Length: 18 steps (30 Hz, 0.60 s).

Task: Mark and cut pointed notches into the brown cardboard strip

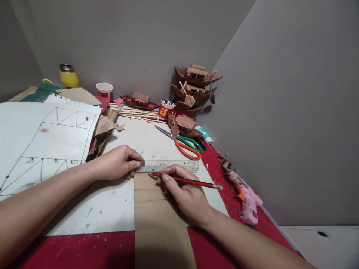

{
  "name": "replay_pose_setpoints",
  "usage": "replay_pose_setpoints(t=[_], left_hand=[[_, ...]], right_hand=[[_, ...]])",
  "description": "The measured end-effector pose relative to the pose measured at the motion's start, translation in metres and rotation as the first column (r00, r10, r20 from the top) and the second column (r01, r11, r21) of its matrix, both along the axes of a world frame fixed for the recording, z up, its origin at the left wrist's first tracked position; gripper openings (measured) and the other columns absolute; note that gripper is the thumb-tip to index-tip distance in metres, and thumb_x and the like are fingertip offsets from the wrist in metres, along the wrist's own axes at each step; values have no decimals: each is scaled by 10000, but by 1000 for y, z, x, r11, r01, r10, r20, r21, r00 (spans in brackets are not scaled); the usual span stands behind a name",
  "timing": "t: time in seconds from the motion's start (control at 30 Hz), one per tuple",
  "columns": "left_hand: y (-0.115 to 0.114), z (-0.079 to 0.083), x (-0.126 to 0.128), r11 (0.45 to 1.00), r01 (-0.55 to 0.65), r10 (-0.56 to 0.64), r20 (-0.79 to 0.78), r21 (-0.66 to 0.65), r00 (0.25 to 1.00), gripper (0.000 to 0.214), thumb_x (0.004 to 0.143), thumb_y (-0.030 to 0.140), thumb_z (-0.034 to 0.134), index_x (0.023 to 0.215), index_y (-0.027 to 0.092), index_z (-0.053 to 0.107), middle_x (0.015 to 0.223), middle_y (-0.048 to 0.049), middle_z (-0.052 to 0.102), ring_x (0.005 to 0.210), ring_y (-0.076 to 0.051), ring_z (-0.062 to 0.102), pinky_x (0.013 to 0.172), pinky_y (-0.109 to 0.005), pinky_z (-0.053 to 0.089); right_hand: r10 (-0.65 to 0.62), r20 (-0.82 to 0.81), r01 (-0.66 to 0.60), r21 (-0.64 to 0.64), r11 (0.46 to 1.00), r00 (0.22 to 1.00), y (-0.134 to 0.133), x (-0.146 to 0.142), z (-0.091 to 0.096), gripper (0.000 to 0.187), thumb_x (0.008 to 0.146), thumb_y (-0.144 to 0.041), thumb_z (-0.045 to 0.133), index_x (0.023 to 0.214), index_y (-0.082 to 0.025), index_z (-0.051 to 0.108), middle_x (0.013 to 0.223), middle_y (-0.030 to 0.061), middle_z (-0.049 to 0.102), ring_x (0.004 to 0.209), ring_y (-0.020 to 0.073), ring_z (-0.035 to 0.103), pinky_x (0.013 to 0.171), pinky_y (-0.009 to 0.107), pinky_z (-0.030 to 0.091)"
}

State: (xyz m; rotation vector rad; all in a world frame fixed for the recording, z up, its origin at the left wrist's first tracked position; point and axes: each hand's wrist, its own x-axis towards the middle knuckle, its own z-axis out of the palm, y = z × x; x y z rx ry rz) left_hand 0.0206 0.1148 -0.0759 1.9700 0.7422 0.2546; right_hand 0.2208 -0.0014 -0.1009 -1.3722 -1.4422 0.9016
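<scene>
My left hand (123, 162) grips the left end of a clear plastic ruler (168, 165), with its fingers curled. The ruler lies flat along the far edge of a strip of brown cardboard (159, 224). In my right hand (186, 194) is a red and black pencil (196, 182), pinched between thumb and fingers. Its tip points left and sits at the cardboard's far edge, just below the ruler; whether it touches cannot be told. A faint line crosses the cardboard, partly hidden by my right hand. Under the cardboard is a white sheet (109, 213).
Scissors (185, 144) lie beyond the ruler, near a glue stick (204, 134) and several model boats (196, 76). A pink glue gun (248, 201) is at right. Thin sticks (134, 111) and a paper cup (166, 109) stand behind. A drawn sheet (56, 142) covers the left.
</scene>
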Motion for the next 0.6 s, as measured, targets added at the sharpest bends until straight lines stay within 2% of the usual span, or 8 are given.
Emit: replay_pose_setpoints(t=[0.37,0.6], left_hand=[[-1,2,0,1000,-5,5,-14,-6,1000,271,898,285,477,924,129,697,585,7,599,515,-123,555,538,-216,440],[0,2,0,1000,12,-11,-12,16,1000,281,901,294,475,925,132,703,594,6,610,523,-124,557,547,-216,440]], right_hand=[[34,124,-35,9,999,992,2,-2,0,135,945,-320,541,900,-219,620,808,34,726,667,168,616,541,261,432],[49,172,-62,67,996,984,1,-1,1,114,942,-273,537,899,-213,624,804,25,716,712,168,631,589,262,450]])
